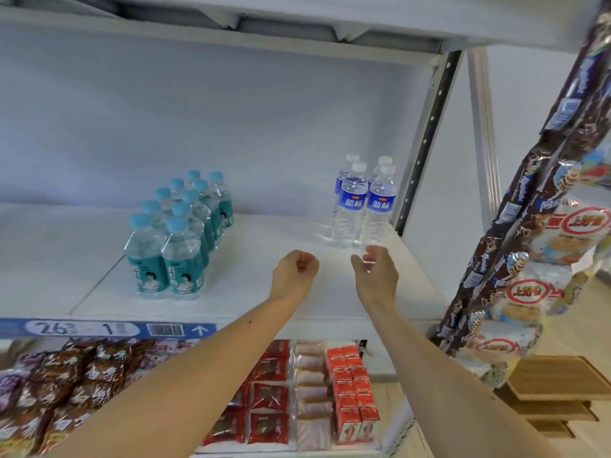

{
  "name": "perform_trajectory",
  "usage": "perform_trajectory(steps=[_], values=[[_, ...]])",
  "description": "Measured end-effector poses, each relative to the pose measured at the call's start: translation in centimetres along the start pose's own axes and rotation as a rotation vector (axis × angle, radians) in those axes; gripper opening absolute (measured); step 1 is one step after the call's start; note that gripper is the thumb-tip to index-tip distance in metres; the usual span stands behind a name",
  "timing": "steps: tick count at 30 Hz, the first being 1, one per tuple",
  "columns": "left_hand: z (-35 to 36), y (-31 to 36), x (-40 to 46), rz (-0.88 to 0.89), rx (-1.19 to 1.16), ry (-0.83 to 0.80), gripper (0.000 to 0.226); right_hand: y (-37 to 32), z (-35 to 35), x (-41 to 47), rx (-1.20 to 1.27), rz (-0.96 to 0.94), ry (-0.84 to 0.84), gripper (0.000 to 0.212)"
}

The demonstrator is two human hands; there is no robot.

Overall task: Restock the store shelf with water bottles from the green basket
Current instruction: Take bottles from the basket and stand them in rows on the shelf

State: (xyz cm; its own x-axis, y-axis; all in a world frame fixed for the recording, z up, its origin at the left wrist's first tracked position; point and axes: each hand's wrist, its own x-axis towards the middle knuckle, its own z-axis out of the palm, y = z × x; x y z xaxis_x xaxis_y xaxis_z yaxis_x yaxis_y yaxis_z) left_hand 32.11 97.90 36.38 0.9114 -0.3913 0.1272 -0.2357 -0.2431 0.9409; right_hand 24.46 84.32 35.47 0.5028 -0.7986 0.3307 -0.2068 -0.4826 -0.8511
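Note:
Several clear water bottles with blue labels (pixel 363 200) stand upright at the right end of the white shelf (pixel 264 233), next to the black upright. My right hand (pixel 377 276) hovers just in front of them, fingers loosely curled, holding nothing. My left hand (pixel 294 271) is beside it over the bare shelf, fingers curled into a loose fist, empty. The green basket is out of view.
Several teal-labelled bottles with light blue caps (pixel 178 233) stand in two rows at the shelf's middle left. Snack packets (pixel 515 259) hang on a rack at the right. The lower shelf holds red packets and small red boxes (pixel 350 395). A wooden stand (pixel 555 381) sits at the lower right.

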Motion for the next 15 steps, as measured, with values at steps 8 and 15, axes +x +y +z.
perform_trajectory(steps=[8, 15], values=[[-4.3, -2.2, -5.7, 0.024, 0.003, -0.036, 0.015, -1.1, 1.0, -8.4, -0.003, -0.007, 0.052, 0.026], [-4.9, -6.1, -9.8, -0.047, -0.017, -0.077, 0.012, 1.7, 1.8, -13.5, 0.007, 0.013, 0.049, 0.024]])
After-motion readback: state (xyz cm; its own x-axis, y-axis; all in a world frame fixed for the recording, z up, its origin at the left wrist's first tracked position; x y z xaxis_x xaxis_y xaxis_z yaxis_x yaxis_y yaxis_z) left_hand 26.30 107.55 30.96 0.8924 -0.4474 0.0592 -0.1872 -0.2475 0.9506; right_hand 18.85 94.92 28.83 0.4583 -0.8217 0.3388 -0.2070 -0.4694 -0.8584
